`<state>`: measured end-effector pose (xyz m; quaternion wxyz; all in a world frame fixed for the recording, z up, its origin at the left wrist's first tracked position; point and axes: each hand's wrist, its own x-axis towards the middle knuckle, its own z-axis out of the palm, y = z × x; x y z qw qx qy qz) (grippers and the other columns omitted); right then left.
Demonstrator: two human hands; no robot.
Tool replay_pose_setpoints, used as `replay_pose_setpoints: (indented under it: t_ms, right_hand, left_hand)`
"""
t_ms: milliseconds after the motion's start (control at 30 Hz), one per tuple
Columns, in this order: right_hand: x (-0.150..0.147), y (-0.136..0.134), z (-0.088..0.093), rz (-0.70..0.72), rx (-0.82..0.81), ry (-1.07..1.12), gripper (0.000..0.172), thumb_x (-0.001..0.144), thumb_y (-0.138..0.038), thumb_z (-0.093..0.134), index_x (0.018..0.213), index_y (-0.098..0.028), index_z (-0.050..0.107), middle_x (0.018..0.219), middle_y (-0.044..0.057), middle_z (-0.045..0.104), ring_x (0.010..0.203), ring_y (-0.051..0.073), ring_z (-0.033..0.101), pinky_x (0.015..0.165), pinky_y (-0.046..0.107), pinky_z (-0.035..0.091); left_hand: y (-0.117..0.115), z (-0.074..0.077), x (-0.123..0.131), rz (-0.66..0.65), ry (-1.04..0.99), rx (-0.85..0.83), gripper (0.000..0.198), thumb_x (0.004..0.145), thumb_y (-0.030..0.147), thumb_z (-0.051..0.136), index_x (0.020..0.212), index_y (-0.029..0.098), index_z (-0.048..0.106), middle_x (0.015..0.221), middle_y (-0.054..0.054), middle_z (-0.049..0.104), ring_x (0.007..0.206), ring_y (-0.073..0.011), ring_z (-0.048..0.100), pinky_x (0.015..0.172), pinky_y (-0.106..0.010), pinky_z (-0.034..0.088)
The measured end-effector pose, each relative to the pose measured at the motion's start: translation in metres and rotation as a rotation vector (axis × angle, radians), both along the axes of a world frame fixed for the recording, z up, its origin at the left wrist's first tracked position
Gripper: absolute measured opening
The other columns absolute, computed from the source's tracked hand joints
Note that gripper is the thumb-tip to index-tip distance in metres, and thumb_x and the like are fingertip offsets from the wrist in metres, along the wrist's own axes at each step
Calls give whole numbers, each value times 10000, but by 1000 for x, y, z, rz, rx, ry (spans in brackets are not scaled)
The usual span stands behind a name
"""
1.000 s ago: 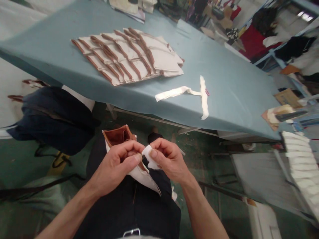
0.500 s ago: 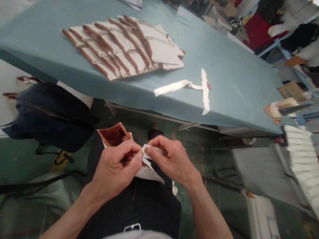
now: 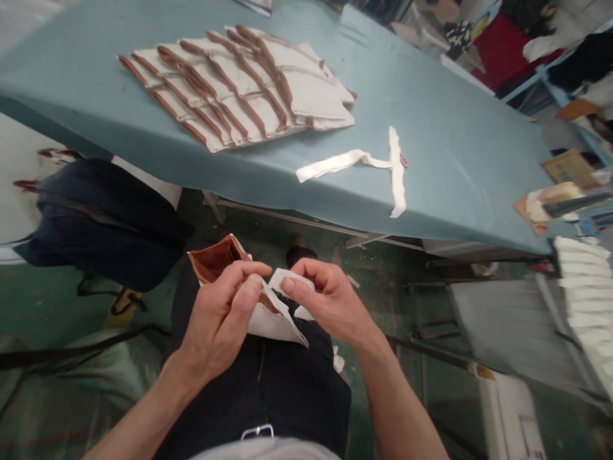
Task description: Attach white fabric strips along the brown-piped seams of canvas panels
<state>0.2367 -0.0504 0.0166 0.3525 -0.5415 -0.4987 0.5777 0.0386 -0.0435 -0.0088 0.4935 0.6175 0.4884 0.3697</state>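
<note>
A cream fabric piece with a brown lining [image 3: 218, 259] rests on my lap, over dark trousers. My left hand [image 3: 223, 319] pinches its upper edge between thumb and fingers. My right hand [image 3: 325, 300] holds a small white fabric strip [image 3: 280, 279] against that same edge, fingertips almost touching the left thumb. The lower corner of the cream piece [image 3: 278, 326] hangs out between the two hands.
A blue-covered table [image 3: 445, 172] stretches ahead. On it lie a fanned stack of cream pieces with brown trim [image 3: 239, 86] and loose white strips [image 3: 364, 163]. A dark bag [image 3: 105, 223] sits at the left. White folded pieces [image 3: 587, 287] are stacked at the right.
My hands have shifted a little on the piece; the white strip has been turned and pressed closer to the brown-lined edge. The view has tilted slightly.
</note>
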Motion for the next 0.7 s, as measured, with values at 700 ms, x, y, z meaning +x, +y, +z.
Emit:
replay_pose_setpoints:
  t_ms: [700]
  right_hand:
    - [-55, -38, -97, -69, -197, 403, 673, 812, -860, 763, 783, -208, 600, 722, -14, 589, 649, 116, 442, 658, 266, 380]
  left_hand:
    - [-15, -34, -59, -99, 175, -199, 278, 880, 437, 652, 767, 186, 696, 640, 26, 624, 534, -135, 508, 516, -240, 376]
